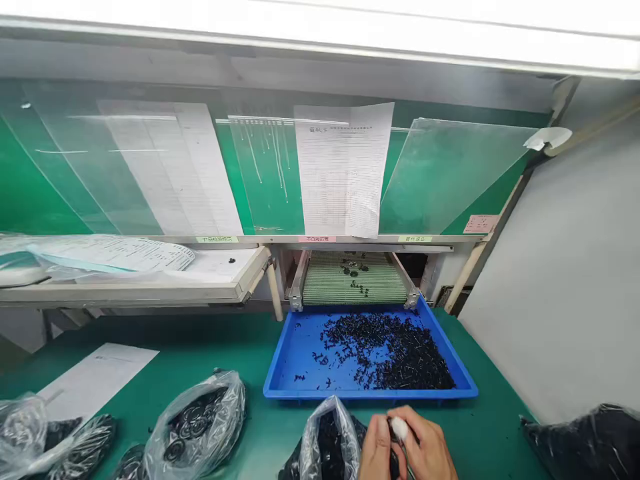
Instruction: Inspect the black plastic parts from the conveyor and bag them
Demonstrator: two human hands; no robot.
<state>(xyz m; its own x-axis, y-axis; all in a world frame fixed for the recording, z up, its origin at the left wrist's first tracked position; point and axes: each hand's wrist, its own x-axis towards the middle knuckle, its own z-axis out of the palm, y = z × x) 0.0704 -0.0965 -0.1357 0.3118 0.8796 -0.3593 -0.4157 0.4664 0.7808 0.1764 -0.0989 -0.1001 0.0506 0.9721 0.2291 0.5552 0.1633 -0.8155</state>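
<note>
At the bottom of the head view my left hand (375,448) and my right hand (428,445) are close together, fingers bent and closed. Between them shows a small black part (394,461), mostly covered by the fingers. A white rounded piece (399,428) sits at the right hand's fingertips; whether it is held or worn on a finger I cannot tell. Just left of my left hand stands an open clear plastic bag (311,433) filled with black parts. Beyond the hands lies a blue tray (320,395) with many small black pieces heaped toward its right side.
A green conveyor belt (325,280) carrying a few black parts ends over the tray's back edge. Another open bag (235,407) of black rings stands to the left, near a paper sheet (107,373). A black bag (580,440) lies far right, by a grey wall (565,267).
</note>
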